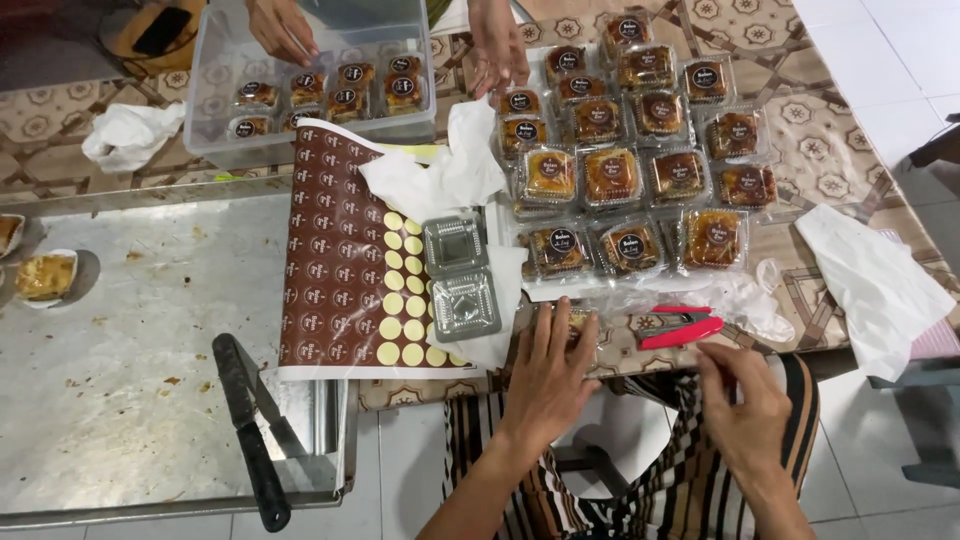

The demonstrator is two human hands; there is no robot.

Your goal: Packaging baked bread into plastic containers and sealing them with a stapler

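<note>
the left hand (pixel 548 372) lies flat, fingers together, on a clear pastry box (pixel 577 322) at the tabletop (pixel 840 150) edge. the right hand (pixel 742 400) has fingers pinched; on what, i cannot tell. pressing could tip the box off, or dent its lid, beside the red stapler (pixel 682 326).

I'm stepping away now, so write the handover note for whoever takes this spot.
Left hand lies flat on a clear pastry box at the table edge. Right hand is just below the red stapler, fingers pinched; nothing clearly held.
Done: stickered boxes fill the table beyond; more sit in the bin, where another person's hands work.
Left: the box under the left hand; one empty open box beside the sticker sheet.
</note>
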